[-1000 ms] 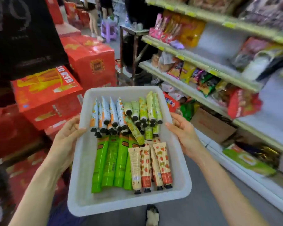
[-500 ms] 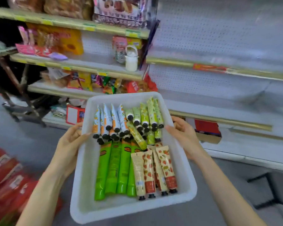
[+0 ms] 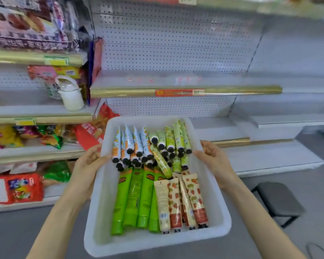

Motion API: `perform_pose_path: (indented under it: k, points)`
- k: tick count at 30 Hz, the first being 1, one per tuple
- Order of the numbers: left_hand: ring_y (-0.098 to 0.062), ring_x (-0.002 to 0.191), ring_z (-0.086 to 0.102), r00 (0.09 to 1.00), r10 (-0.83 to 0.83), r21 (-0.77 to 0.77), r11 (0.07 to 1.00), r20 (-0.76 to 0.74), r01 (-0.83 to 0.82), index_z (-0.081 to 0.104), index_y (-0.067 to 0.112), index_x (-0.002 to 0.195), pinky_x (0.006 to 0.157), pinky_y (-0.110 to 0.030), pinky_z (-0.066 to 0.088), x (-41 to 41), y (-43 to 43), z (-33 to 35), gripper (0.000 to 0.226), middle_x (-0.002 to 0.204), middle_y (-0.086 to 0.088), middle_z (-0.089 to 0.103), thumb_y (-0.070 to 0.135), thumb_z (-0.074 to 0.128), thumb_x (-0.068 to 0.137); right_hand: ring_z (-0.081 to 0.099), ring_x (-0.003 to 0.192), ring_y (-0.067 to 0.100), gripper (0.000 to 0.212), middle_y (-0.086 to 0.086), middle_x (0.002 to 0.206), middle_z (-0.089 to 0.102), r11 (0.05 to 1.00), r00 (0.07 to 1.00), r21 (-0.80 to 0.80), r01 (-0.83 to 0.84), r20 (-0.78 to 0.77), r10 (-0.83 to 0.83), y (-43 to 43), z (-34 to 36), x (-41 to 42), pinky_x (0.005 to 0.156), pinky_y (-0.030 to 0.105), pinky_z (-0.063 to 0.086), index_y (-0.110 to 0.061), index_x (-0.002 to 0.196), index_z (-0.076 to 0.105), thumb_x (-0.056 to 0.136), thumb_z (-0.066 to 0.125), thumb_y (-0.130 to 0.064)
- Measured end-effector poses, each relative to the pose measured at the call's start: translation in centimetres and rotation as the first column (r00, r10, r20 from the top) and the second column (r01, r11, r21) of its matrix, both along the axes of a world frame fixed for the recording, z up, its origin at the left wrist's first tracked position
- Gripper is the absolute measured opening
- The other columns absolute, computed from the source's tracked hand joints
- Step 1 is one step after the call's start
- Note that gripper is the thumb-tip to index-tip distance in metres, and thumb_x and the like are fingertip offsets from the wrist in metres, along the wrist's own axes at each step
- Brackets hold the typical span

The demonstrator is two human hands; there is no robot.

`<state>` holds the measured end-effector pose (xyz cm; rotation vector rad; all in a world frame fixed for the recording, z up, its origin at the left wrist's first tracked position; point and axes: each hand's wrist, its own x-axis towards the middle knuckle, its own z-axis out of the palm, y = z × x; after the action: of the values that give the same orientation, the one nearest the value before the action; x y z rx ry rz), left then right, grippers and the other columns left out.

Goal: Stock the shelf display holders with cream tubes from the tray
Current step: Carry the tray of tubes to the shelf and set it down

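Head view: my left hand (image 3: 88, 163) grips tray (image 3: 157, 242) by left rim, thumb over edge, fingers curled beneath. My right hand (image 3: 213, 159) clamps right rim likewise. All cream tubes (image 3: 133, 199) lie flat inside tray, held before white shelf (image 3: 269, 157).

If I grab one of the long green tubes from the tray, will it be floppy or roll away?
Probably slightly bendy: the green tubes in the tray look like soft squeeze plastic. Likely light, being slim. Rolling seems unlikely: each widens and flattens towards its far end.
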<state>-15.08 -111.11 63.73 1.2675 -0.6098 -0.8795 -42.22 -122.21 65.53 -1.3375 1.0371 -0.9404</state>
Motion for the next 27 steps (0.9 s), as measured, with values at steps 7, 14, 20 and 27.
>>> perform_pose_path:
  k: [7,14,20,27]
  points:
    - [-0.003,0.053,0.058,0.98,-0.134,-0.034,0.99,0.146,0.14,0.06,0.02,0.093,0.051,-0.015,0.047,4.8,-12.1,1.5,0.028,0.061,0.012,0.064,-0.006,0.053,0.085,0.065,0.061,0.011,0.02,0.002,0.08,0.065,0.987,0.988,-0.04,0.155,-0.007,-0.156,-7.8,1.5,3.9,0.054,0.022,0.054,-0.016,0.106,0.06,0.089,0.06,-0.006]
    - [-0.008,0.064,0.058,0.932,-0.293,-0.033,0.951,0.214,0.307,0.063,0.019,0.096,0.062,-0.025,0.046,6.7,-21.9,3.0,0.025,0.066,0.012,0.065,0.003,0.066,0.077,0.067,0.074,0.021,0.02,0.001,0.084,0.068,0.957,0.957,-0.033,0.289,-0.002,-0.29,-13.7,2.4,4.4,0.064,0.035,0.058,-0.028,0.099,0.057,0.089,0.061,-0.011]
    - [0.002,0.046,0.055,0.933,-0.338,-0.063,0.936,0.123,0.347,0.059,0.017,0.094,0.043,-0.011,0.043,3.4,-28.5,3.7,0.024,0.05,0.015,0.059,-0.005,0.055,0.084,0.066,0.075,0.023,0.018,0.003,0.085,0.067,0.934,0.934,-0.044,0.355,-0.019,-0.356,-18.7,3.0,1.5,0.061,0.032,0.057,-0.026,0.103,0.058,0.089,0.061,-0.014]
    - [-0.003,0.05,0.059,0.917,-0.381,-0.097,0.914,0.119,0.393,0.059,0.01,0.104,0.046,-0.013,0.046,-3.0,-35.8,4.6,0.025,0.057,0.011,0.063,-0.005,0.055,0.083,0.064,0.07,0.019,0.015,0.006,0.088,0.066,0.939,0.941,-0.085,0.334,-0.02,-0.337,-25.8,4.5,-4.9,0.054,0.025,0.056,-0.022,0.102,0.06,0.089,0.06,-0.013]
